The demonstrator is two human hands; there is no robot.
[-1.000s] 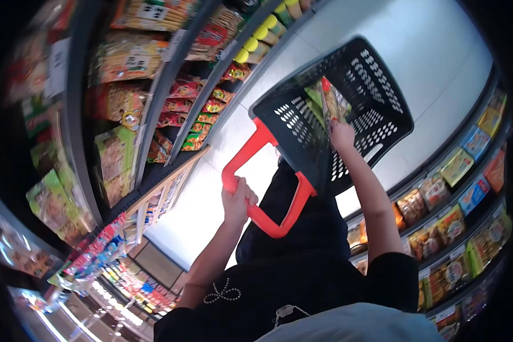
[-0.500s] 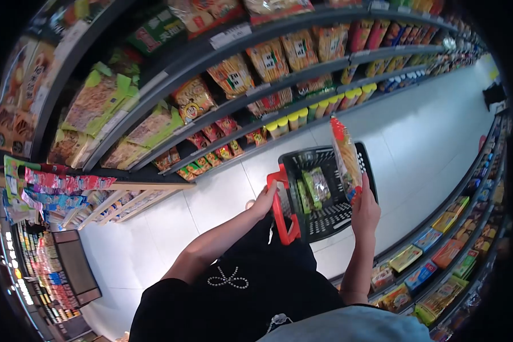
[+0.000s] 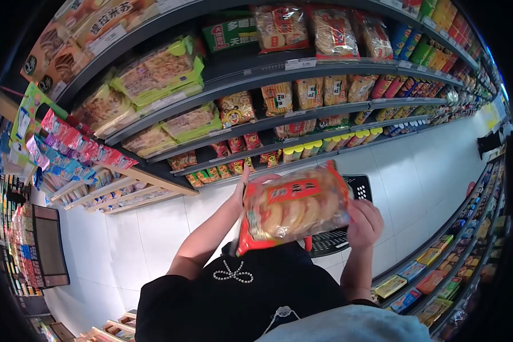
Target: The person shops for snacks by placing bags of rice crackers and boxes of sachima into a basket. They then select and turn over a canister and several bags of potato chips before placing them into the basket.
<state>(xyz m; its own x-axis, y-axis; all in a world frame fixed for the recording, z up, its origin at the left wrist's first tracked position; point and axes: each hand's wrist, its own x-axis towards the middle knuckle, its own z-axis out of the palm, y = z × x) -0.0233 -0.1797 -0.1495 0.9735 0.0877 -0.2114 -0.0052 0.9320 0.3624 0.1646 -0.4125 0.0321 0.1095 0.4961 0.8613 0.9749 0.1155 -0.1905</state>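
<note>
A red and clear snack bag (image 3: 293, 208) with round crackers inside is raised in front of my body, its printed face turned up. My right hand (image 3: 363, 223) grips the bag's right end, fingers curled round its edge. At the bag's left end is my left hand (image 3: 242, 191), partly hidden behind it; its fingers are raised along the bag's upper left edge. Beneath the bag, a black shopping basket (image 3: 358, 191) shows only in part, and a bit of its red handle (image 3: 308, 243) peeks out under the bag.
Snack shelves (image 3: 228, 84) curve across the front, holding bagged crackers and yellow-lidded cans (image 3: 313, 149). A low shelf of packets (image 3: 422, 273) runs along the right. Hanging colourful packets (image 3: 77, 142) and a wooden rack (image 3: 171, 188) stand at the left.
My left hand has let go of the red basket handle and moved up to the bag. The bag has come left and closer, turned from edge-on to broad side. The view has shifted.
</note>
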